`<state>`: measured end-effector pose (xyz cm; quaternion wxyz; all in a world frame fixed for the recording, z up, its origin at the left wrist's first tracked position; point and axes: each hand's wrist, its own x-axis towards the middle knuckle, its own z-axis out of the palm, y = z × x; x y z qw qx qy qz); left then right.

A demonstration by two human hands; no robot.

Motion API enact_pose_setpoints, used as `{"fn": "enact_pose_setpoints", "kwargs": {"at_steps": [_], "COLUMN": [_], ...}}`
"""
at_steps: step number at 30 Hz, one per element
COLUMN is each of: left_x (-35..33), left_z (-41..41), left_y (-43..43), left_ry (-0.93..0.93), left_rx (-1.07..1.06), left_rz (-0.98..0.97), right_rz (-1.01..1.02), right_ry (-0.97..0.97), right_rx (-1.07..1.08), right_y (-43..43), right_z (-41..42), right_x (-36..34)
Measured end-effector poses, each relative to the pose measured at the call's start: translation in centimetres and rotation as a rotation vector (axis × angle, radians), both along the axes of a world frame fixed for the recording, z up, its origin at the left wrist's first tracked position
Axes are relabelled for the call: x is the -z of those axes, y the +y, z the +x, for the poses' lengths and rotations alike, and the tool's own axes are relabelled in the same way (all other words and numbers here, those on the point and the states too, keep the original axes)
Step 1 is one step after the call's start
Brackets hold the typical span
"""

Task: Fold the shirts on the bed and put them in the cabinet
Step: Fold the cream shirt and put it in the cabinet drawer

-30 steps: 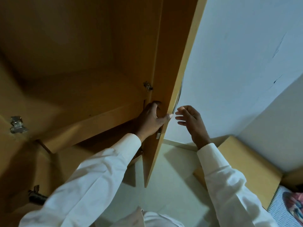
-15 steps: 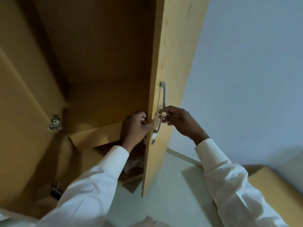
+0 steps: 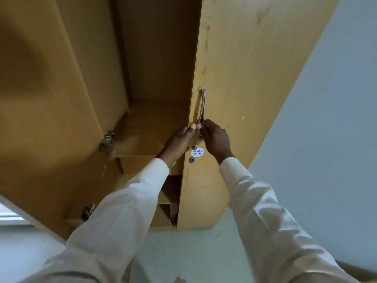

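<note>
While the wooden cabinet point(image 3: 159, 58) fills the upper left and centre of the frame, its left door point(image 3: 40, 99) stands swung open at the far left, with an upper hinge point(image 3: 107, 139) and a lower hinge point(image 3: 87, 211) on its inner side. Right of the hinges, a shelf point(image 3: 146, 131) crosses the open interior, with smaller compartments below it. Something pale shows in the lowest one, too small to tell what.

At centre, the left hand point(image 3: 177, 141), in a white sleeve point(image 3: 122, 221), grips the free edge of the right door point(image 3: 234, 68): its thumb lies on the door's front and its fingers are hidden behind the edge. Half a second ago this hand sat further inside the opening.

Just right of it, the right hand point(image 3: 217, 139) is curled round the lower part of the metal handle point(image 3: 202, 107). A second ago it hovered with spread fingers off the door. The door's face now shows much more broadly than before, so a round white sticker point(image 3: 197, 152) and a keyhole point(image 3: 191, 159) appear below the handle.

Further right is a pale wall point(image 3: 326, 119), with light floor point(image 3: 193, 252) along the bottom.
</note>
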<state>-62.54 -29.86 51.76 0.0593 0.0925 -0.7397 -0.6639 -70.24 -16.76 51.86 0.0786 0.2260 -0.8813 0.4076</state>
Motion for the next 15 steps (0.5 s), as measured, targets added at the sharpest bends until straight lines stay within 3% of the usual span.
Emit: {"fn": "enact_pose_setpoints", "kwargs": {"at_steps": [8, 15], "left_x": [0.5, 2.1], "left_z": [-0.5, 8.1], "left_y": [0.2, -1.1], "left_ry": [-0.071, -0.010], "left_rx": [-0.032, -0.112], "left_rz": [-0.070, -0.082], "right_rz": [0.037, -0.203], "right_ry": [-0.058, -0.305], "right_rx": [0.032, -0.039], "right_y": [-1.4, -1.3], "right_z": [-2.0, 3.0], "right_x": [-0.4, 0.7]}}
